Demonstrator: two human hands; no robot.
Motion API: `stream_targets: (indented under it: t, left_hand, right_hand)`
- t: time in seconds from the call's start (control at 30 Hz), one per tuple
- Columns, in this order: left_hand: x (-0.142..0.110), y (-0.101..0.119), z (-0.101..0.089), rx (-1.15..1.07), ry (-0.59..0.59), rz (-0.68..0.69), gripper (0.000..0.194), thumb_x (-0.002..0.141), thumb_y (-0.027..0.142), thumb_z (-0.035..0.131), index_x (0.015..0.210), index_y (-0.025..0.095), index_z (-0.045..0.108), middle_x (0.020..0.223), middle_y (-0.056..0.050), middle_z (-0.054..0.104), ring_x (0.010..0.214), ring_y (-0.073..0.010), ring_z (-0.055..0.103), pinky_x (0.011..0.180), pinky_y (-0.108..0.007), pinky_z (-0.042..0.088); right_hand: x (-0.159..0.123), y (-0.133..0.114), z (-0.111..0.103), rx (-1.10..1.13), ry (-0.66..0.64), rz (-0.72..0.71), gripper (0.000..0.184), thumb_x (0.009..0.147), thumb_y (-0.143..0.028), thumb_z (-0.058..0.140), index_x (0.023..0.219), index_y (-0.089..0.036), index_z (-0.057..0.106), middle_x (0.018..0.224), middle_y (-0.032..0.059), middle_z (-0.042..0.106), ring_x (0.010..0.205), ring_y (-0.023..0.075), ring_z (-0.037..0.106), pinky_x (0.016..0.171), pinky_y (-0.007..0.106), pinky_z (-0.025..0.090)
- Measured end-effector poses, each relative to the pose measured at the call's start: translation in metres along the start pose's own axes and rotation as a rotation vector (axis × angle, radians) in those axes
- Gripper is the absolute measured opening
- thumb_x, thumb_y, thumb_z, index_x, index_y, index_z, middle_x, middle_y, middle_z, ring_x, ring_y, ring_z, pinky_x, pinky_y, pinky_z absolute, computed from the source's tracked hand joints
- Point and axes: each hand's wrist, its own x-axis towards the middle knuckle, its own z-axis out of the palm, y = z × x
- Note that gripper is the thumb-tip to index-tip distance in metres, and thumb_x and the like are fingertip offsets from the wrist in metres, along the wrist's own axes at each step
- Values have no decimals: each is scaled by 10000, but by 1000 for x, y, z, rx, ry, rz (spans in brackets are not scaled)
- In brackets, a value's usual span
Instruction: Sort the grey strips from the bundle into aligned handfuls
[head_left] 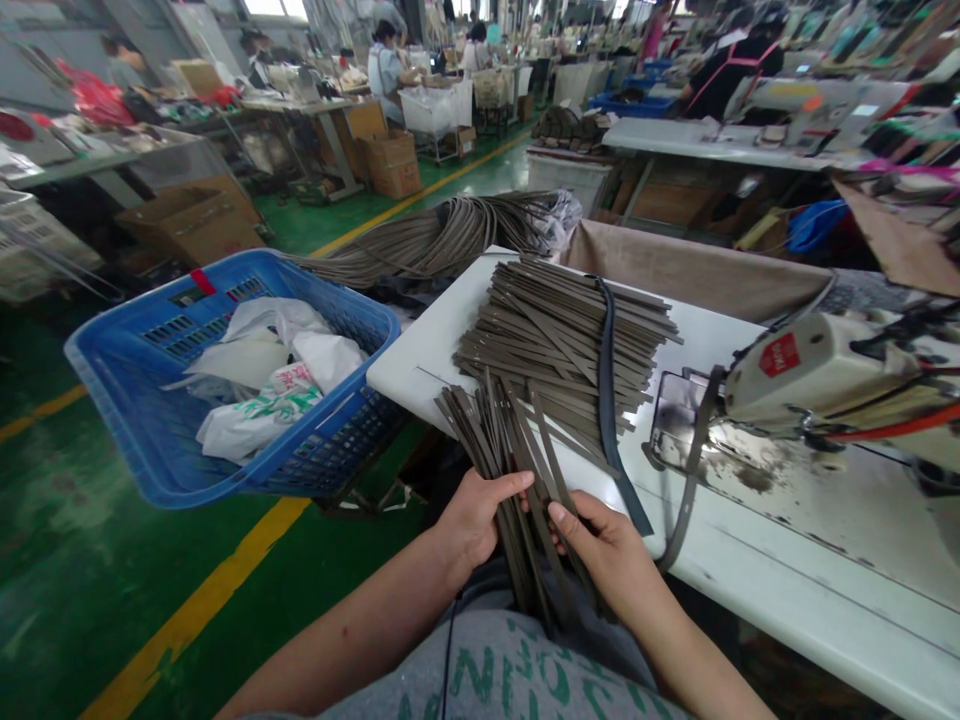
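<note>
The bench (420, 350) carries a loose pile of strips (555, 330) along its left end. Across its near edge a smaller bundle (482, 430) is held, the left hand (472, 512) wrapped round it, the right hand (604, 540) pinching strips at the bundle's right side, how many being hard to tell. A firm left grip and a light right one should keep strips from crossing
</note>
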Motion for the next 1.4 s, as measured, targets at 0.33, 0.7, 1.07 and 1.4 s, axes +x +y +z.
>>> stream_targets:
  t: [0.33, 0.7, 1.07, 1.4]
  left_hand:
    - [3, -1, -6, -102, 89, 77, 273, 564, 186, 844, 790, 103, 715, 705, -59, 706, 648, -182, 662, 673, -308, 553]
    - [-3, -1, -5, -173, 37, 49, 322, 635, 199, 870, 896, 133, 693, 739, -43, 693, 712, -171, 666, 693, -286, 539]
    - [-4, 8, -15, -336, -51, 82, 246, 709, 153, 776, 921, 161, 652, 617, 75, 462, 533, -55, 424, 654, -242, 453]
    - [2, 8, -15, -378, -35, 76, 247, 710, 159, 803, 909, 146, 659, 594, 55, 503, 681, -114, 568, 841, -323, 528]
  right_hand:
    - [3, 3, 0, -318, 81, -132, 368, 948, -505, 518, 840, -194, 683, 629, -2, 568, 646, 184, 573, 631, 292, 468]
    - [3, -24, 5, -941, -104, -365, 316, 1029, -350, 405, 1024, -219, 693, 905, 65, 699, 794, 216, 681, 724, 324, 526]
    - [77, -28, -30, -1458, 260, -547, 577, 931, -387, 615, 1383, -58, 476, 1251, 229, 598, 1130, 354, 544, 960, 460, 434]
    - [79, -38, -13, -1643, 237, -506, 116, 951, -183, 487, 979, -140, 591, 901, 132, 601, 855, 287, 573, 766, 383, 425]
